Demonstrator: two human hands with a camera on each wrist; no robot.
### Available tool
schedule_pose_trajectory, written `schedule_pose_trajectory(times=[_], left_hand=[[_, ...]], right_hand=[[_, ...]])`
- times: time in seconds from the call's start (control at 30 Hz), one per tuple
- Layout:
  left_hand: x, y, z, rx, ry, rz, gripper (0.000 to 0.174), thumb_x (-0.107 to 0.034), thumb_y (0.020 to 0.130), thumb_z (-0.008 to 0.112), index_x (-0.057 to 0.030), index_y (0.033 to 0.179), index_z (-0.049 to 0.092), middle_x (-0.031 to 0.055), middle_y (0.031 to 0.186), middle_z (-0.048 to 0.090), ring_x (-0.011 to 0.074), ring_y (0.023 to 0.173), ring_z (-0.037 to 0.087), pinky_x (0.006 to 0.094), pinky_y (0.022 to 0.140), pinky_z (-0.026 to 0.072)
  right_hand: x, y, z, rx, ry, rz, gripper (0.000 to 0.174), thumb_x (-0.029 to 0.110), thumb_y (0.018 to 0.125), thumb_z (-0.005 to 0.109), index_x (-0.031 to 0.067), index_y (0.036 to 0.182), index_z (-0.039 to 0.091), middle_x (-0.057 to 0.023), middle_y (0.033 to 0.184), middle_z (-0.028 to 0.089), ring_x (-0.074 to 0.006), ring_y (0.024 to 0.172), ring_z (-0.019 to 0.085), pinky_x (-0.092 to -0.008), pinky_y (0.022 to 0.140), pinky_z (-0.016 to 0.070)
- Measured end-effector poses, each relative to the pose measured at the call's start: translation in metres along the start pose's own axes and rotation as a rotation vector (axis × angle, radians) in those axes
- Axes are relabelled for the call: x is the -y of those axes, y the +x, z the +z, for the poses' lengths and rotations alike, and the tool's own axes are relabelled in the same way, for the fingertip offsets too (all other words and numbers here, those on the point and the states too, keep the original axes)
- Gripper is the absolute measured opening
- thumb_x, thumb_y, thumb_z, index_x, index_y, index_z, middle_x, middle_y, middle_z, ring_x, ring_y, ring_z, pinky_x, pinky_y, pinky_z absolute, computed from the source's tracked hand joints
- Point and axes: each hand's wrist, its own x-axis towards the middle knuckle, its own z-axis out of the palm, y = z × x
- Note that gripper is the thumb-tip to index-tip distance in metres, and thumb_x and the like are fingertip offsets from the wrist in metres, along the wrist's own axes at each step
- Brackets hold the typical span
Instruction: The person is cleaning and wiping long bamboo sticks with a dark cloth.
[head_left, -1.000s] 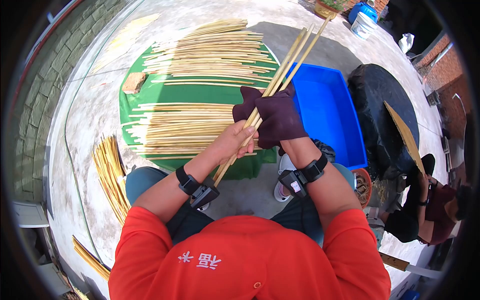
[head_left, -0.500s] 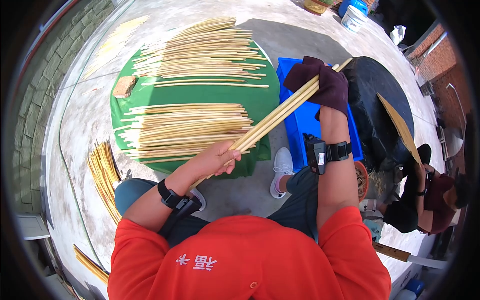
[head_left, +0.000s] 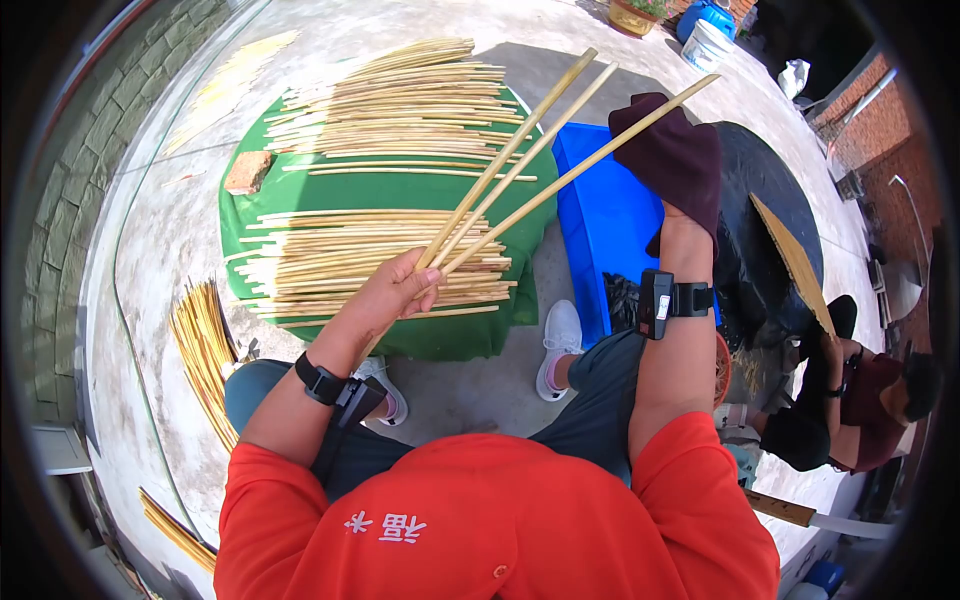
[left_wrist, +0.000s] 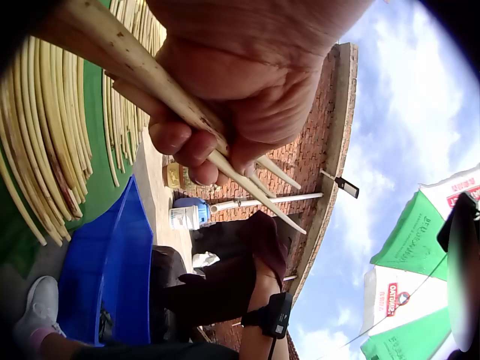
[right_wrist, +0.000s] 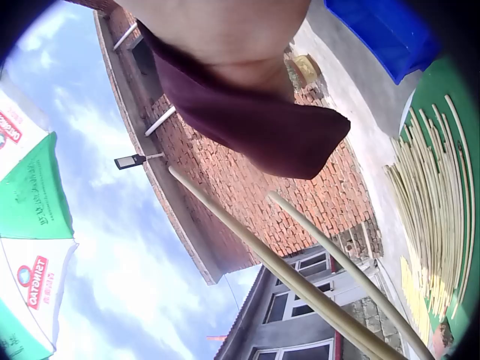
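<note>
Left hand: the left hand [head_left: 400, 288] is clenched round three long pale sticks [head_left: 507, 163], fingers and thumb closed on them; past the grip their far ends fan apart.
Right hand: the right hand [right_wrist: 247, 49] is beneath a dark maroon cloth [head_left: 675, 160], just beyond the fanned sticks; its fingers are covered, so how tightly it grips cannot be told.
Umbrella writing: in the right wrist view, well away from the grip, a green-and-white umbrella [right_wrist: 34, 195] has red lettering that seems to read TSINGTAO, side-on; smaller marks on its green panel are too small to read.
Shirt writing: nearer the body than the grip, the red shirt [head_left: 480, 500] has white characters, one looking like 福, the other unclear.
Bucket: well beyond the grip stands a white bucket [head_left: 706, 42], its print too small to make out.
Wristband: behind the right hand, a black device [head_left: 656, 303] bears a pale label, unreadable.
Green sheet: around and past the left grip, a green sheet [head_left: 400, 190] bears an upper row [head_left: 400, 110] and a lower row [head_left: 380, 255] of sticks; the hand hides part of the lower row.
Blue tub: right of the left grip, a blue tub [head_left: 600, 200] is partly covered by the cloth and arm.
</note>
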Motion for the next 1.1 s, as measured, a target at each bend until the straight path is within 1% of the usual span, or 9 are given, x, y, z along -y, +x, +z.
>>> schedule_pose_trajectory(times=[0.1, 0.27, 0.37, 0.5, 0.57, 0.63, 0.8, 0.97, 1.1], left_hand=[[-0.003, -0.001, -0.008, -0.035, -0.082, 0.059, 0.015, -0.021, 0.092, 0.045, -0.0061, 0.095, 0.049, 0.0013, 0.06, 0.049, 0.0047, 0.048, 0.04, 0.0164, 0.042, 0.031], [0.008, 0.006, -0.01, -0.12, -0.029, 0.113, 0.014, -0.016, 0.092, 0.044, -0.0053, 0.1, 0.045, 0.0035, 0.067, 0.052, 0.0074, 0.049, 0.045, 0.0179, 0.045, 0.0379], [0.004, 0.013, 0.002, -0.144, 0.059, 0.127, 0.015, -0.015, 0.093, 0.042, -0.004, 0.103, 0.041, 0.0054, 0.073, 0.053, 0.0097, 0.051, 0.051, 0.0215, 0.047, 0.0439], [-0.005, 0.024, 0.02, -0.172, 0.078, 0.138, 0.013, -0.014, 0.094, 0.04, -0.0032, 0.101, 0.04, 0.0061, 0.073, 0.054, 0.0105, 0.05, 0.052, 0.0237, 0.047, 0.0457], [-0.007, 0.029, 0.026, -0.193, 0.166, 0.111, 0.013, -0.013, 0.093, 0.04, -0.0025, 0.1, 0.039, 0.0064, 0.07, 0.054, 0.0101, 0.049, 0.052, 0.0241, 0.045, 0.0439], [0.006, 0.039, 0.032, -0.237, 0.378, 0.18, 0.014, -0.013, 0.092, 0.042, -0.0017, 0.1, 0.039, 0.0083, 0.068, 0.054, 0.0133, 0.05, 0.053, 0.0271, 0.045, 0.0434], [0.024, 0.048, 0.051, -0.421, 0.753, 0.377, 0.024, -0.017, 0.088, 0.05, -0.0001, 0.099, 0.037, 0.0159, 0.063, 0.05, 0.0312, 0.059, 0.054, 0.0387, 0.055, 0.0416], [0.017, 0.048, 0.056, -0.294, 0.552, 0.356, 0.02, -0.02, 0.09, 0.048, -0.003, 0.096, 0.04, 0.0075, 0.061, 0.049, 0.0186, 0.054, 0.051, 0.0311, 0.051, 0.0401], [-0.001, 0.035, 0.068, -0.14, 0.319, 0.127, 0.024, -0.025, 0.092, 0.045, -0.0016, 0.085, 0.043, 0.0061, 0.057, 0.045, 0.0163, 0.053, 0.045, 0.0313, 0.052, 0.0383]], right_hand=[[-0.015, -0.002, 0.009, -0.146, 0.732, 0.125, 0.017, 0.009, 0.082, 0.056, 0.0041, 0.098, 0.054, -0.0049, 0.099, 0.06, -0.0156, 0.09, 0.057, -0.0268, 0.075, 0.0434], [0.037, 0.0, 0.013, 0.214, -0.651, -0.318, 0.013, 0.01, 0.081, 0.051, 0.0028, 0.091, 0.054, -0.0158, 0.086, 0.059, -0.0282, 0.082, 0.058, -0.0328, 0.071, 0.045], [0.015, 0.003, 0.045, 0.252, -1.143, -0.566, 0.012, 0.01, 0.081, 0.058, 0.0021, 0.09, 0.057, -0.0063, 0.078, 0.058, -0.0164, 0.07, 0.056, -0.0279, 0.069, 0.0447], [0.015, -0.021, 0.078, 0.418, -0.357, -0.221, 0.012, 0.011, 0.074, 0.056, 0.0032, 0.083, 0.055, -0.0117, 0.075, 0.058, -0.0261, 0.068, 0.056, -0.0317, 0.068, 0.045], [0.044, -0.035, 0.09, 0.258, -0.41, -0.671, 0.013, 0.011, 0.068, 0.059, 0.0035, 0.077, 0.054, -0.0114, 0.075, 0.056, -0.0268, 0.073, 0.056, -0.0312, 0.071, 0.0446], [0.081, -0.045, 0.102, 0.728, -0.502, -0.576, 0.019, 0.014, 0.061, 0.064, 0.0036, 0.073, 0.053, -0.0109, 0.076, 0.055, -0.0266, 0.08, 0.054, -0.0335, 0.077, 0.0446], [0.074, -0.081, 0.123, 0.421, -0.19, -0.646, 0.022, 0.014, 0.056, 0.067, 0.0063, 0.072, 0.055, -0.0091, 0.078, 0.059, -0.027, 0.082, 0.057, -0.037, 0.083, 0.0414], [0.049, -0.082, 0.128, 0.298, -0.166, -0.572, 0.025, 0.014, 0.057, 0.068, 0.0047, 0.077, 0.057, -0.0097, 0.077, 0.058, -0.0298, 0.082, 0.056, -0.0374, 0.085, 0.0403], [0.056, -0.074, 0.113, 0.358, -0.442, -0.388, 0.024, 0.014, 0.059, 0.065, 0.0033, 0.077, 0.054, -0.0124, 0.068, 0.056, -0.0292, 0.066, 0.055, -0.0358, 0.067, 0.044]])
